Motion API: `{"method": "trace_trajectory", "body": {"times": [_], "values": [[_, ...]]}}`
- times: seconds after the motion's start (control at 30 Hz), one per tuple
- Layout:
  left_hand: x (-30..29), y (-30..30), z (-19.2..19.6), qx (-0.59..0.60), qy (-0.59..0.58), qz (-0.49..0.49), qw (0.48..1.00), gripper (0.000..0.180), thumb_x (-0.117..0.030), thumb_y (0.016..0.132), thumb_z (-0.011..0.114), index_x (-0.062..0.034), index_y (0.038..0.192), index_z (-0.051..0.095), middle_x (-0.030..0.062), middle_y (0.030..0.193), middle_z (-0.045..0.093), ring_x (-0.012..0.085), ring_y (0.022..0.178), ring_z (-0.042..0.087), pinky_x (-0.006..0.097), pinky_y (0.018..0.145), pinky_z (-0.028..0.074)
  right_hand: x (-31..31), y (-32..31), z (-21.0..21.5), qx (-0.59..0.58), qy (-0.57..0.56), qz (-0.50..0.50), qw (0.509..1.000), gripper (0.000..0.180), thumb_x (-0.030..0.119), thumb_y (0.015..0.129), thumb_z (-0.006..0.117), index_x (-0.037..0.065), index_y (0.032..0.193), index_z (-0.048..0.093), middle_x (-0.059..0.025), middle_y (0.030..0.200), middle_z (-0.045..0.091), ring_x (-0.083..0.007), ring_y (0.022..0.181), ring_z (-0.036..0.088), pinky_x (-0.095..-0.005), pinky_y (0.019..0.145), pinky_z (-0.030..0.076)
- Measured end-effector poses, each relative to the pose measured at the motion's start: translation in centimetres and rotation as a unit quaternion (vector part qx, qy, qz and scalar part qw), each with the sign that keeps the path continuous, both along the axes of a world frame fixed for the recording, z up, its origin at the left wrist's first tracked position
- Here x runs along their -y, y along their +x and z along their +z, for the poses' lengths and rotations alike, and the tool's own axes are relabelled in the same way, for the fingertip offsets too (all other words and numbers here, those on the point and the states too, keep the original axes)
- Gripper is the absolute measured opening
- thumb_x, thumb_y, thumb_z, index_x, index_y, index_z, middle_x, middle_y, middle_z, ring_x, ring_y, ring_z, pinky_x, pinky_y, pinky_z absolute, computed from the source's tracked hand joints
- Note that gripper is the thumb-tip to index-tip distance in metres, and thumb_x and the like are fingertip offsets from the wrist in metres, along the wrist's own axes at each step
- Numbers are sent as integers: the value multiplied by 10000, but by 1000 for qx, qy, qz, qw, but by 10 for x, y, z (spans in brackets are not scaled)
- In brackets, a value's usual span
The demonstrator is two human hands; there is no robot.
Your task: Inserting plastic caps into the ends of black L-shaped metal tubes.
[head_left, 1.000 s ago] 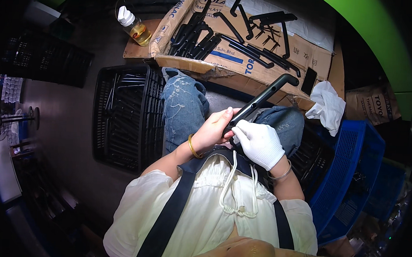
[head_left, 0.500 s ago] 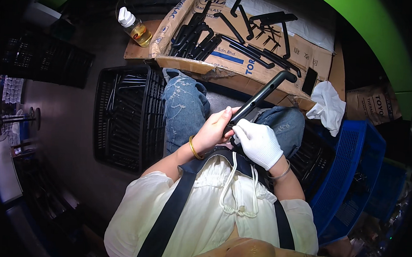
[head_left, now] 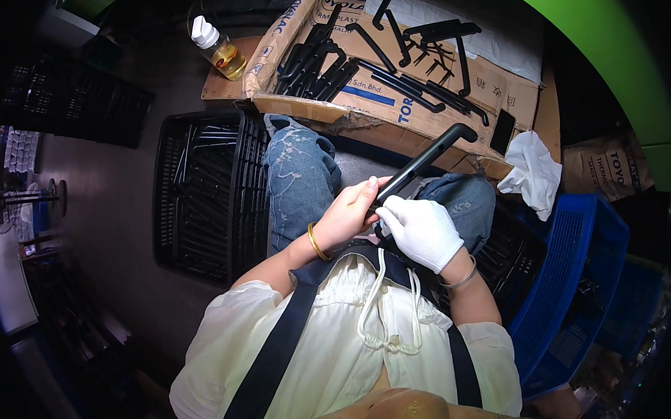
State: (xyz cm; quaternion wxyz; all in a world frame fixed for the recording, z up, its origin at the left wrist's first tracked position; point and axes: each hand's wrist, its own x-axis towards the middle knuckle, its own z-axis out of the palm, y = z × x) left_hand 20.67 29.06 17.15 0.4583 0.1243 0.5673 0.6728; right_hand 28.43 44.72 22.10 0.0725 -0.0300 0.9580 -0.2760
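A long black plastic handle (head_left: 426, 155) with a bent far end and small holes along it slants up and away over my lap. My left hand (head_left: 354, 203), bare with a gold bangle at its wrist, is closed round the handle's near part, thumb on top. In a white knit glove, my right hand (head_left: 423, 232) pinches at the handle's near end, close to my left fingertips. What its thumb and finger hold there is too small and covered to make out.
A cut-down cardboard box (head_left: 459, 132) ahead carries several black handles (head_left: 319, 63) and a crumpled white cloth (head_left: 533, 173). A bottle (head_left: 221, 51) stands at its left. A black crate (head_left: 201, 196) of black parts is left of my knees; blue crates (head_left: 564, 287) stand right.
The handle's far end has dipped slightly nearer and to the left. My right hand stays at the near end, with its wrist turned a little; my left grip is unchanged.
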Motion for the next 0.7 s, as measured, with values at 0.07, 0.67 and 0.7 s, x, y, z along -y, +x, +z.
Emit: {"method": "trace_trajectory", "body": {"times": [0.07, 0.67, 0.7], "values": [[1, -1, -1, 5, -4, -2, 1000, 493, -390, 1078, 306, -60, 1344, 556, -56, 716, 530, 13, 553, 405, 175, 480, 330, -3, 0, -2, -8, -1, 23, 1000, 203, 277, 953, 540, 108, 858, 597, -132, 707, 661, -335, 641, 664, -444, 590, 531], [-9, 8, -28, 73, 57, 29, 995, 505, -419, 1068, 307, -101, 1445, 416, -19, 769, 519, 19, 528, 365, 163, 445, 283, 12, -11, -55, -81, -267, -325, 903, 283, 273, 843, 761, 39, 910, 617, -60, 676, 613, -156, 587, 597, -313, 566, 479], [-12, 18, -20, 53, 5, 67, 996, 458, -338, 1064, 366, -108, 1460, 388, -8, 787, 523, 34, 544, 405, 163, 480, 332, 7, -17, -61, -102, -294, -344, 886, 273, 263, 857, 752, 35, 905, 611, -42, 689, 605, -129, 603, 571, -295, 573, 469]]}}
